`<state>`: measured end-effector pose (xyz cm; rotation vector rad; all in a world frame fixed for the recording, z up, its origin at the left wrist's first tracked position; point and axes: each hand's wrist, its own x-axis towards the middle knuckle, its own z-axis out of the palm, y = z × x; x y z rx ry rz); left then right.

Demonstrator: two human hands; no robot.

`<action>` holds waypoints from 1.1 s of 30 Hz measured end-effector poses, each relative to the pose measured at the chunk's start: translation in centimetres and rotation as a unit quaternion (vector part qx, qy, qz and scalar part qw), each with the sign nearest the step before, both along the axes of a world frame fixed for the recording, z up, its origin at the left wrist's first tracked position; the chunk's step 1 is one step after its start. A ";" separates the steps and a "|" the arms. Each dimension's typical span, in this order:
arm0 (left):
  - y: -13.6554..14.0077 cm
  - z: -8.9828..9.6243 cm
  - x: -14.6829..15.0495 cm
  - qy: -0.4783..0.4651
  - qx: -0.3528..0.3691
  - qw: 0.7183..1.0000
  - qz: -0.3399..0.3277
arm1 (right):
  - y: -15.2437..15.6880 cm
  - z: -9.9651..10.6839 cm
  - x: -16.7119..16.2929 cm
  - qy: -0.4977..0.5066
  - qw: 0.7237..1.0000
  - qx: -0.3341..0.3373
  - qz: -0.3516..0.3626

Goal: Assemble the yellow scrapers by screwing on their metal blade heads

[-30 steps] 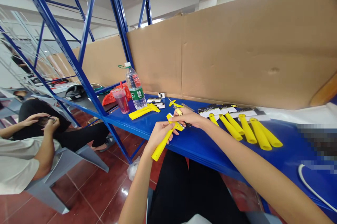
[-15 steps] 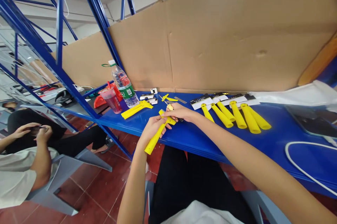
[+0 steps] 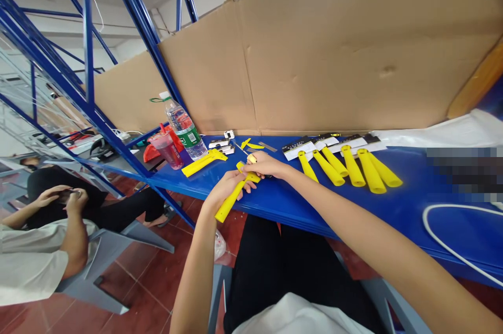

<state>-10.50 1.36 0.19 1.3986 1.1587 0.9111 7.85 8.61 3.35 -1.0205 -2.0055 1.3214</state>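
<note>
My left hand point(image 3: 227, 185) is wrapped round a yellow plastic handle with a T-shaped head point(image 3: 228, 207), held at the table's front edge. Against that head, my right hand point(image 3: 268, 164) grips a small screwdriver point(image 3: 251, 158). Its pale yellow grip shows between the fingers, and its thin metal shaft points up and to the left. Fingers hide part of the yellow head. Just left of my hands, another yellow T-headed handle point(image 3: 202, 162) lies on the blue table point(image 3: 275, 200). Behind them are loose yellow pieces point(image 3: 253, 145) and a thin metal strip point(image 3: 269, 147).
Several yellow handles with black-and-white cards point(image 3: 356, 169) lie in a row at right. A water bottle point(image 3: 184, 127) and a red cup point(image 3: 167, 148) stand at left. A cardboard wall point(image 3: 322, 62) backs the table. A white cable point(image 3: 436, 234) curves at right. Another person point(image 3: 47, 250) sits at left.
My hands stay on the yellow handle and the screwdriver, with hardly any shift. The view has moved slightly, and the seated person at left appears a little farther right.
</note>
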 end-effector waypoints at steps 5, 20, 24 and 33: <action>-0.2 -0.3 0.2 -0.046 -0.001 0.999 0.021 | -0.3 0.5 -0.2 -0.004 0.996 0.085 0.002; 1.6 0.4 0.1 -0.266 -0.108 0.955 0.076 | 2.4 0.0 2.0 0.033 0.994 -0.099 -0.017; 1.5 0.5 1.1 -0.305 -0.138 0.939 0.073 | 2.8 0.1 2.3 0.045 0.994 -0.099 -0.030; 0.9 -0.2 -1.0 -0.281 0.010 0.940 0.195 | 2.2 0.8 2.4 0.123 0.985 -0.115 -0.044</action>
